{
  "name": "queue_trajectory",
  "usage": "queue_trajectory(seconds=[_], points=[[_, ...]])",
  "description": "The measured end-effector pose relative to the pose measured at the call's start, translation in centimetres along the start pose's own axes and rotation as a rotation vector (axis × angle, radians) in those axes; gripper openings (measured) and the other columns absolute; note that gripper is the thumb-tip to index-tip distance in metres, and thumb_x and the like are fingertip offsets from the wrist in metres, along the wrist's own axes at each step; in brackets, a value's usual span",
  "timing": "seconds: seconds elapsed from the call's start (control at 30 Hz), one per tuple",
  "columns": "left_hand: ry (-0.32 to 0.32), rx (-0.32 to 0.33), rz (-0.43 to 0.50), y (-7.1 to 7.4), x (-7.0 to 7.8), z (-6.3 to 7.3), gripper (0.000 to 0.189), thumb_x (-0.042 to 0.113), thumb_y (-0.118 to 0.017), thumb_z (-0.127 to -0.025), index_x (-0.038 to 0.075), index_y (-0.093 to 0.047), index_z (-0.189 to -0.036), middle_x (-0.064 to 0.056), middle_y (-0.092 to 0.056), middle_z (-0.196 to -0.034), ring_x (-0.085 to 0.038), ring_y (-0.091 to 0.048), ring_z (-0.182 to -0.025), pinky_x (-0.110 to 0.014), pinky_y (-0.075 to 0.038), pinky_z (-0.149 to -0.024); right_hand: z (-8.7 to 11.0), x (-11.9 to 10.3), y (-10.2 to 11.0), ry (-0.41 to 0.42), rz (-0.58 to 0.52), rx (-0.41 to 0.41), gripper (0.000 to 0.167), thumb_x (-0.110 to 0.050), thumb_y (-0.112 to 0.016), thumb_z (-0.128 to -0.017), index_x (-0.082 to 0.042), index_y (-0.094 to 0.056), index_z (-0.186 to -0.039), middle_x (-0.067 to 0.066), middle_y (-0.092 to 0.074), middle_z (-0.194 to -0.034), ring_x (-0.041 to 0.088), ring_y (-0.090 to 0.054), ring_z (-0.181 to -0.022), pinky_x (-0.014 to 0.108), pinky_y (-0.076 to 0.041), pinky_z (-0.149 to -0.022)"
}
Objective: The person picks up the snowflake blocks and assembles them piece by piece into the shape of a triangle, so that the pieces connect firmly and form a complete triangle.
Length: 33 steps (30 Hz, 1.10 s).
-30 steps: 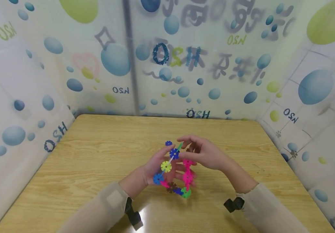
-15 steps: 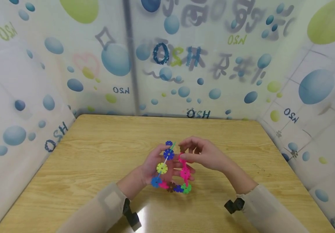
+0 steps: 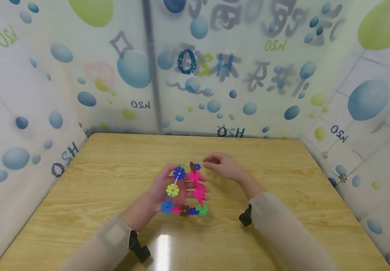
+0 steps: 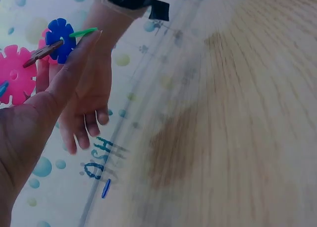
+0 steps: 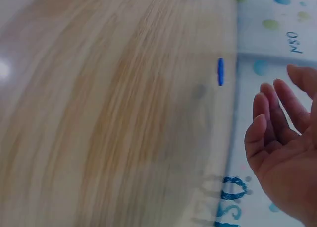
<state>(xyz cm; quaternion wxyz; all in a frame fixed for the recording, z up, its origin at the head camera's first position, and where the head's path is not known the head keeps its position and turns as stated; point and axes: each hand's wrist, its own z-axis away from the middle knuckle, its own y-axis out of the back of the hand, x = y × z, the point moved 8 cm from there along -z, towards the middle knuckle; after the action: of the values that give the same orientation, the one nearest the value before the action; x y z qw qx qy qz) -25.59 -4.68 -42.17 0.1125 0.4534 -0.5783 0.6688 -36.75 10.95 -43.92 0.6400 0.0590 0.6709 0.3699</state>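
A chain of interlocking notched plastic discs (image 3: pixel 199 192) lies in an open-ended loop across my left hand (image 3: pixel 159 188). Blue, yellow, pink, brown and green discs make it up. The palm faces up with the fingers spread beneath the chain, and the thumb is beside a blue disc (image 3: pixel 179 173) with a green one at its tip. My right hand (image 3: pixel 227 165) hovers to the right of the chain, apart from it, fingers loosely bent around nothing. A single blue disc (image 3: pixel 197 166) lies on the table beyond the chain's brown end disc (image 3: pixel 192 165); the right wrist view shows this blue disc (image 5: pixel 221 72) edge-on.
The wooden table (image 3: pixel 113 162) stretches around both hands. Patterned curtain-like sheets (image 3: pixel 195 94) with blue and green dots and lettering stand along its back and sides. Black wrist cameras (image 3: pixel 139 246) sit on both sleeves.
My right hand has let go of the chain's brown-and-pink end and drawn away from it. The left hand has moved left with the chain, while the loose blue disc stays put.
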Motion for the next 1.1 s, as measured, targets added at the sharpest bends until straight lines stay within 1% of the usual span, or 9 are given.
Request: queue_trajectory(seconds=[0.1,0.27,0.37,0.47,0.57,0.67,0.77,0.93,1.1], points=[[-0.01,0.002,0.011,0.3,0.2,0.4,0.078,0.061,-0.014,-0.113,0.004,-0.056,-0.146,-0.015,-0.071,-0.143,-0.035,-0.069,-0.135,-0.052,-0.055,-0.116,-1.8,0.7,-1.2,-0.042,0.046,-0.008,0.037,-0.035,-0.067,-0.111,-0.013,-0.068,-0.141,0.012,-0.072,-0.133,0.027,-0.068,-0.111,0.041,-0.06,-0.086],[-0.012,0.011,0.011,0.6,0.2,0.5,0.077,0.059,-0.014,-0.113,0.003,-0.056,-0.144,-0.015,-0.07,-0.141,-0.035,-0.07,-0.133,-0.051,-0.055,-0.116,-2.9,1.2,-2.5,-0.115,0.081,0.003,0.037,-0.032,-0.067,-0.111,-0.02,-0.065,-0.146,0.012,-0.07,-0.13,0.028,-0.067,-0.113,0.048,-0.057,-0.1],[-0.005,0.025,0.008,0.7,0.2,0.5,0.075,0.059,-0.017,-0.113,0.003,-0.056,-0.144,-0.014,-0.07,-0.14,-0.034,-0.07,-0.132,-0.051,-0.056,-0.115,-3.1,1.3,-3.0,-0.143,0.082,0.001,0.04,-0.033,-0.068,-0.11,-0.023,-0.063,-0.149,0.01,-0.067,-0.126,0.028,-0.064,-0.11,0.048,-0.055,-0.1],[0.011,0.049,0.004,0.8,0.1,0.3,0.073,0.058,-0.02,-0.113,0.003,-0.056,-0.144,-0.014,-0.072,-0.139,-0.033,-0.071,-0.131,-0.051,-0.056,-0.114,-3.3,1.1,-3.3,-0.131,0.137,-0.005,0.036,-0.028,-0.068,-0.109,-0.021,-0.067,-0.145,0.012,-0.064,-0.123,0.029,-0.061,-0.107,0.048,-0.054,-0.097],[0.035,0.08,0.005,0.9,-0.1,0.1,0.072,0.059,-0.023,-0.113,0.004,-0.057,-0.143,-0.013,-0.074,-0.137,-0.032,-0.072,-0.129,-0.051,-0.056,-0.113,-3.6,1.0,-3.2,-0.1,0.249,0.007,0.029,-0.024,-0.069,-0.108,-0.017,-0.071,-0.137,0.013,-0.064,-0.125,0.029,-0.061,-0.112,0.048,-0.054,-0.104],[0.06,0.084,0.001,0.8,-0.4,-0.2,0.073,0.06,-0.021,-0.113,0.004,-0.056,-0.144,-0.011,-0.074,-0.136,-0.031,-0.072,-0.128,-0.051,-0.056,-0.113,-3.6,1.3,-3.0,-0.104,0.265,0.008,0.026,-0.019,-0.072,-0.105,-0.013,-0.071,-0.13,0.014,-0.067,-0.128,0.03,-0.064,-0.117,0.051,-0.055,-0.109],[0.078,0.06,0.0,0.5,-0.7,-0.4,0.074,0.06,-0.018,-0.113,0.004,-0.055,-0.144,-0.011,-0.073,-0.136,-0.03,-0.071,-0.127,-0.051,-0.054,-0.114,-2.9,1.5,-2.3,-0.11,0.263,0.018,0.021,-0.015,-0.074,-0.103,-0.013,-0.07,-0.124,0.011,-0.073,-0.122,0.027,-0.068,-0.112,0.048,-0.058,-0.104],[0.105,0.017,0.001,-0.3,-1.2,-1.0,0.076,0.062,-0.018,-0.113,0.005,-0.055,-0.145,-0.013,-0.07,-0.139,-0.03,-0.071,-0.129,-0.053,-0.054,-0.114,-0.2,1.5,0.1,-0.085,0.139,0.075,0.015,-0.018,-0.074,-0.104,-0.017,-0.074,-0.12,0.007,-0.076,-0.109,0.025,-0.072,-0.098,0.04,-0.062,-0.085],[0.126,-0.012,-0.002,-1.0,-1.8,-1.6,0.078,0.064,-0.017,-0.112,0.006,-0.056,-0.145,-0.013,-0.071,-0.138,-0.03,-0.071,-0.128,-0.055,-0.055,-0.111,3.1,-0.1,3.0,-0.001,-0.157,0.169,0.025,-0.022,-0.073,-0.107,-0.011,-0.076,-0.13,0.01,-0.078,-0.107,0.043,-0.073,-0.108,0.052,-0.064,-0.095]])
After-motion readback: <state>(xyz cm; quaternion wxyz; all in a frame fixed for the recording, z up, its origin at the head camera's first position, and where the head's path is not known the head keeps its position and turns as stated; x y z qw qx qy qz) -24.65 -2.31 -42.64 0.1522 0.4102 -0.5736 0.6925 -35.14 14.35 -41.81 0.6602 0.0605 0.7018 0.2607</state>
